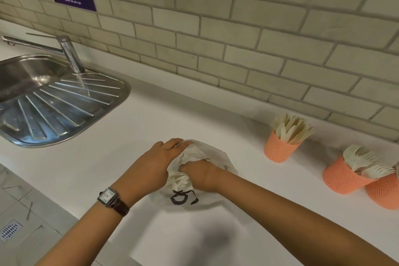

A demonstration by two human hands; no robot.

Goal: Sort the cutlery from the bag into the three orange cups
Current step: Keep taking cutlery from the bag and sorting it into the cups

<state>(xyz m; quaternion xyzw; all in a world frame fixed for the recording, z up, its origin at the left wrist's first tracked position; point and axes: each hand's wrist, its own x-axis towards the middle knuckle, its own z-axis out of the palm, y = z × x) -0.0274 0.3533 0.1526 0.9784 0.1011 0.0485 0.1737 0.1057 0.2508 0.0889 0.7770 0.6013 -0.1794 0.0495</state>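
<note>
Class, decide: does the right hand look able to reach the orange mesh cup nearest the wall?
Probably yes: only bare white counter lies between that orange mesh cup and the right hand, which grips pale cutlery inside the white plastic bag.

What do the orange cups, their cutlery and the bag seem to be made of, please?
Orange cups: matte plastic, probably, given the fine perforated mesh walls. Cutlery: pale, matte, flat; perhaps wood or bioplastic. Bag: thin white printed plastic film, judging by its soft crumpling.
</note>
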